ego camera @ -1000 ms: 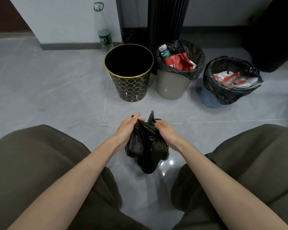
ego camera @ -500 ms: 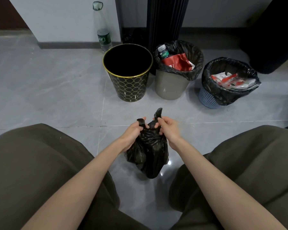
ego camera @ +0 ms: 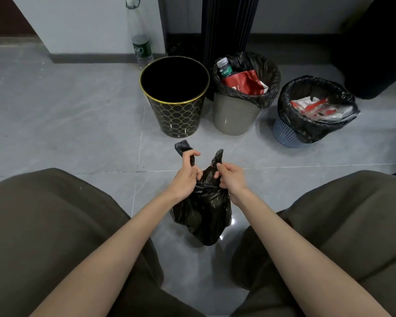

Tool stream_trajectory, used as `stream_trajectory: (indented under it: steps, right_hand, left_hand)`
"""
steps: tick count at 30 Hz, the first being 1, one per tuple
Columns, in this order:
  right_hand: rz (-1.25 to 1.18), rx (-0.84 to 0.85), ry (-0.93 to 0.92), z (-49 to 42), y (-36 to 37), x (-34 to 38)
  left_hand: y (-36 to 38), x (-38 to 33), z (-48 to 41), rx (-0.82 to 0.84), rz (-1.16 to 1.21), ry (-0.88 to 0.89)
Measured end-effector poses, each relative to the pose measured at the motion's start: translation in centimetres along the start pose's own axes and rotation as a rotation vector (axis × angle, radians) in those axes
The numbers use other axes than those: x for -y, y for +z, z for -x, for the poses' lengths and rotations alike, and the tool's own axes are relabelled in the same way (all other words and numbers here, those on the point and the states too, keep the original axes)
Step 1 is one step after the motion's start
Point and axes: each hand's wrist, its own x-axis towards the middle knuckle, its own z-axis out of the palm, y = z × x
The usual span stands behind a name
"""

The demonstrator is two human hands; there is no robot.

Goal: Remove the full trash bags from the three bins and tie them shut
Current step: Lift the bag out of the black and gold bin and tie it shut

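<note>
- The black trash bag (ego camera: 201,216) hangs low between the person's knees, in front of the bins. Whether its bottom touches the floor (ego camera: 78,122) cannot be told.
- The left hand (ego camera: 185,179) has its fingers curled, pinching one twisted corner of the bag's mouth; the tip sticks up above the knuckles.
- The right hand (ego camera: 232,177), just beside it, pinches the other corner likewise.
- The black-and-gold bin (ego camera: 176,115) stands dark inside; the grey bin (ego camera: 233,117) and blue bin (ego camera: 286,133) are lined in black plastic and filled with rubbish.
</note>
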Motion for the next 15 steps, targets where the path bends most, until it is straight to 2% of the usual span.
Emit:
stream_trajectory:
  steps: [4,10,12,15]
  right_hand:
    - [0.061,-0.039,0.03,-0.4,0.1,-0.3]
    - [0.061,-0.019,0.013,-0.4,0.5,-0.4]
    - [0.034,-0.036,0.01,-0.2,0.6,-0.3]
    - [0.037,-0.098,-0.001,-0.2,0.3,-0.5]
  left_hand:
    - [0.5,-0.3,0.2,-0.106,0.153,-0.021]
    - [-0.1,0.8,-0.9,-0.242,0.459,-0.253]
    - [-0.2,0.6,-0.8,-0.25,0.49,-0.23]
    - [-0.1,0.2,-0.5,-0.213,0.417,-0.161]
